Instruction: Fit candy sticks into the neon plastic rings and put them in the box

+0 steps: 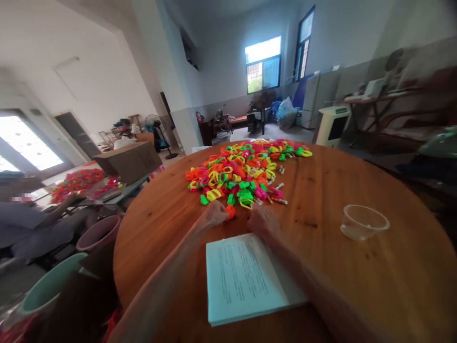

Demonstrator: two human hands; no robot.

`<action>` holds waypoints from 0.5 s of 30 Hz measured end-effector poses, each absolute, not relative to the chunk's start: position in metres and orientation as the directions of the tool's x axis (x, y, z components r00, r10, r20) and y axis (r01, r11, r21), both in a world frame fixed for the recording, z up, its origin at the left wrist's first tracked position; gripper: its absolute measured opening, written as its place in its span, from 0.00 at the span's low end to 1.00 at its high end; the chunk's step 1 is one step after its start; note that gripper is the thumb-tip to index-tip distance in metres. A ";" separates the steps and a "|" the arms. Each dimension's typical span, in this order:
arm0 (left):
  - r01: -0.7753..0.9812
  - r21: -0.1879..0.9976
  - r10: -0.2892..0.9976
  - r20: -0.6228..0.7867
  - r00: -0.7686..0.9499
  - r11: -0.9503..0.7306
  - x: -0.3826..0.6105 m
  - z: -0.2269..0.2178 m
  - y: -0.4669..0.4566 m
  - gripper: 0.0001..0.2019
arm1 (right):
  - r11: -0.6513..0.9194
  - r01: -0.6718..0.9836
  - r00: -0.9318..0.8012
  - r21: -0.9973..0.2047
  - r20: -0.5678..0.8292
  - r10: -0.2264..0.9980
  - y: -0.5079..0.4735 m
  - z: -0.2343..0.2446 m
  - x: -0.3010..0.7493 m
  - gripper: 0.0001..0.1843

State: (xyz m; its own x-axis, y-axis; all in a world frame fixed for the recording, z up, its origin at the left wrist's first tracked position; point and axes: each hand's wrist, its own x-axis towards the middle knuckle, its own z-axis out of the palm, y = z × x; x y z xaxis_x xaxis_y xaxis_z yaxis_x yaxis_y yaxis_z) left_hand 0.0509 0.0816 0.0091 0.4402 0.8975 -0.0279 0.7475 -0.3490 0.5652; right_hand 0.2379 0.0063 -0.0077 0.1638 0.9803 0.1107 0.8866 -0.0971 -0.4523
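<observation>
Both my hands rest on a round wooden table (357, 295) just below a heap of small bright plastic pieces (243, 174) in orange, yellow, green and pink. My left hand (214, 214) is closed, pinching an orange piece (230, 211) at its fingertips. My right hand (262, 220) lies close beside it, blurred, its fingers curled under; what it holds, if anything, is hidden. A few small metal-looking bits (280, 200) lie at the heap's right edge. A stack of printed paper (243, 281) sits between my forearms.
A clear plastic cup (364, 221) stands on the table to the right. At the left, another person sits at a second table with red pieces (76, 183) and a cardboard box (130, 159). Pink and teal buckets (98, 233) stand beside my table.
</observation>
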 end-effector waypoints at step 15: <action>0.703 0.390 0.791 0.128 0.598 -0.594 0.002 0.031 0.016 0.05 | 0.371 0.724 -0.234 -0.582 0.298 0.925 -0.031 0.017 0.237 0.07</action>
